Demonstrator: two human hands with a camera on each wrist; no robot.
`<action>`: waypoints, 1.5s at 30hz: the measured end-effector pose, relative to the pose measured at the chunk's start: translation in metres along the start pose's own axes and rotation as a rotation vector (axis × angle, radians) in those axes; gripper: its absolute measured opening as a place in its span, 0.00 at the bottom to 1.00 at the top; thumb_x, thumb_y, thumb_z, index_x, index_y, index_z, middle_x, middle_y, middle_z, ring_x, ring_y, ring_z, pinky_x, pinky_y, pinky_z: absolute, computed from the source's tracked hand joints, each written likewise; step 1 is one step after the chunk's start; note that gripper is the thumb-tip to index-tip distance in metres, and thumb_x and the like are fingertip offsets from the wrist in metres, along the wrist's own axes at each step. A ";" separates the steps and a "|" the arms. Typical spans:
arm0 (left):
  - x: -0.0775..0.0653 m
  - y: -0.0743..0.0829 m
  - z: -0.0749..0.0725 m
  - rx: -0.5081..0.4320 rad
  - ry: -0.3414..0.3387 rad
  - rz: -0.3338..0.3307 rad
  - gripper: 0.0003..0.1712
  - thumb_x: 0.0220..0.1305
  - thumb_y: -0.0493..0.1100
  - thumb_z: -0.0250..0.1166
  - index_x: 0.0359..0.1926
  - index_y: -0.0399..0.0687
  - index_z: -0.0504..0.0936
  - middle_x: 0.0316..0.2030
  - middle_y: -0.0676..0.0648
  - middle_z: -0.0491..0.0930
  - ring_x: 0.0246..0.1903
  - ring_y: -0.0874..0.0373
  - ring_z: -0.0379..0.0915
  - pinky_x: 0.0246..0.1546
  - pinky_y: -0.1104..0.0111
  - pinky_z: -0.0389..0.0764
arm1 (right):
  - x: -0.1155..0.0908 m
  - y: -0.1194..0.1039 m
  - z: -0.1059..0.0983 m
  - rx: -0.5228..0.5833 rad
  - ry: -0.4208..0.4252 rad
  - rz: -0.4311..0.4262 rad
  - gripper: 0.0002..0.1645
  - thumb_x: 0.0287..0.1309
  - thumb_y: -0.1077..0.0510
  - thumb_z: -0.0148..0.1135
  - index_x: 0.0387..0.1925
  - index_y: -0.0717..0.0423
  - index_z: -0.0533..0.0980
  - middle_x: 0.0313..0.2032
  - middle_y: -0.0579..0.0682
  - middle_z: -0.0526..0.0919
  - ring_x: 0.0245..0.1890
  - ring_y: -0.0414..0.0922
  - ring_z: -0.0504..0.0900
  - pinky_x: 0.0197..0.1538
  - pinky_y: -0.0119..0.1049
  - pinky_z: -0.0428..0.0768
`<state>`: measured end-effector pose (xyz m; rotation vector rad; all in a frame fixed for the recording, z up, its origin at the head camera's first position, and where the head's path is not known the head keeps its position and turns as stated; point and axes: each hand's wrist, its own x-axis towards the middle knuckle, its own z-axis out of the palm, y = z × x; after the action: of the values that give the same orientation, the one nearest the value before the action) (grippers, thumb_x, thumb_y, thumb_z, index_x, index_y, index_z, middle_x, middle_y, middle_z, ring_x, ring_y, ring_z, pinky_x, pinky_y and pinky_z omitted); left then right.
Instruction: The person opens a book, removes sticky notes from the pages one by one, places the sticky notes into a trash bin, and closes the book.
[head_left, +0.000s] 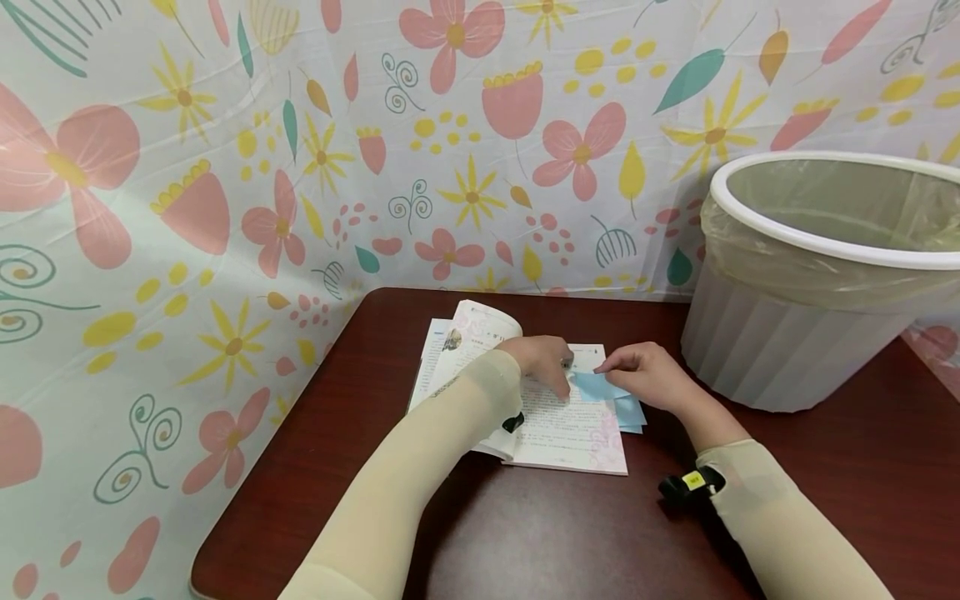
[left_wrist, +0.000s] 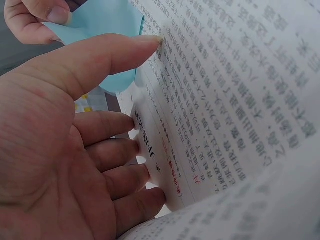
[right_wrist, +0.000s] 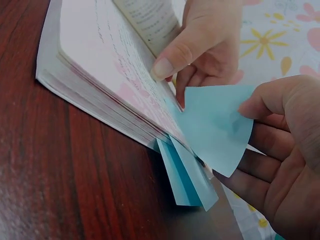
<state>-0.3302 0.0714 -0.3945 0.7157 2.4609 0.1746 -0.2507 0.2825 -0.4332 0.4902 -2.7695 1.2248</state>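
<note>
An open book point(head_left: 566, 446) lies on the table, its printed right page facing up and its left pages curling upward. My left hand point(head_left: 543, 362) rests on the upper part of that page, thumb point(left_wrist: 127, 52) and fingertips touching the paper. Between the thumb and fingers of my right hand point(head_left: 648, 375) is the edge of a light blue sticky note point(right_wrist: 215, 125). Its other side meets the right page near the outer edge. More blue notes point(right_wrist: 185, 172) stick out from between the pages below it.
A ribbed waste bin point(head_left: 780, 333) with a white rim and a clear bag liner stands at the table's right. The dark red-brown table point(head_left: 300, 500) runs up to a flower-patterned cloth point(head_left: 480, 150) behind and at the left.
</note>
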 end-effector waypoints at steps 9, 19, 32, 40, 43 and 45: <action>0.002 -0.003 0.002 -0.007 0.029 0.027 0.46 0.54 0.58 0.78 0.74 0.64 0.71 0.72 0.61 0.71 0.70 0.63 0.67 0.68 0.62 0.73 | 0.000 -0.004 -0.003 0.003 -0.006 0.023 0.09 0.62 0.65 0.64 0.38 0.60 0.89 0.40 0.59 0.91 0.29 0.39 0.77 0.32 0.30 0.79; 0.003 -0.002 0.005 -0.006 0.013 0.032 0.47 0.55 0.58 0.77 0.75 0.63 0.69 0.74 0.60 0.69 0.72 0.62 0.65 0.70 0.63 0.71 | -0.003 -0.005 -0.002 0.046 -0.028 0.023 0.07 0.62 0.66 0.63 0.35 0.61 0.87 0.36 0.59 0.91 0.27 0.39 0.75 0.29 0.31 0.77; 0.001 -0.001 0.005 -0.011 0.041 0.029 0.48 0.55 0.58 0.78 0.75 0.64 0.69 0.74 0.61 0.69 0.74 0.62 0.63 0.71 0.62 0.70 | -0.002 -0.005 -0.004 0.004 0.007 0.047 0.05 0.62 0.65 0.64 0.34 0.59 0.85 0.40 0.57 0.90 0.36 0.45 0.81 0.40 0.31 0.82; -0.002 0.000 0.004 -0.005 0.028 0.038 0.49 0.56 0.58 0.77 0.76 0.63 0.68 0.75 0.60 0.67 0.76 0.61 0.61 0.72 0.62 0.70 | -0.002 -0.003 -0.006 0.022 0.001 0.059 0.05 0.62 0.65 0.64 0.33 0.60 0.84 0.39 0.57 0.90 0.35 0.46 0.80 0.37 0.32 0.82; -0.002 0.000 0.004 -0.005 0.023 0.037 0.49 0.55 0.58 0.77 0.76 0.64 0.67 0.75 0.60 0.67 0.76 0.61 0.61 0.72 0.62 0.70 | -0.002 -0.003 -0.006 0.026 0.001 0.054 0.04 0.62 0.65 0.64 0.33 0.60 0.84 0.38 0.57 0.90 0.33 0.45 0.79 0.36 0.32 0.81; 0.000 -0.001 0.004 -0.008 0.023 0.041 0.49 0.55 0.58 0.77 0.76 0.64 0.67 0.75 0.60 0.66 0.76 0.61 0.61 0.72 0.62 0.70 | -0.003 -0.002 -0.006 0.031 -0.001 0.052 0.04 0.62 0.65 0.64 0.33 0.60 0.84 0.38 0.57 0.90 0.32 0.44 0.79 0.35 0.32 0.81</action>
<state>-0.3281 0.0703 -0.3982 0.7649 2.4671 0.2091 -0.2478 0.2863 -0.4279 0.4234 -2.7850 1.2799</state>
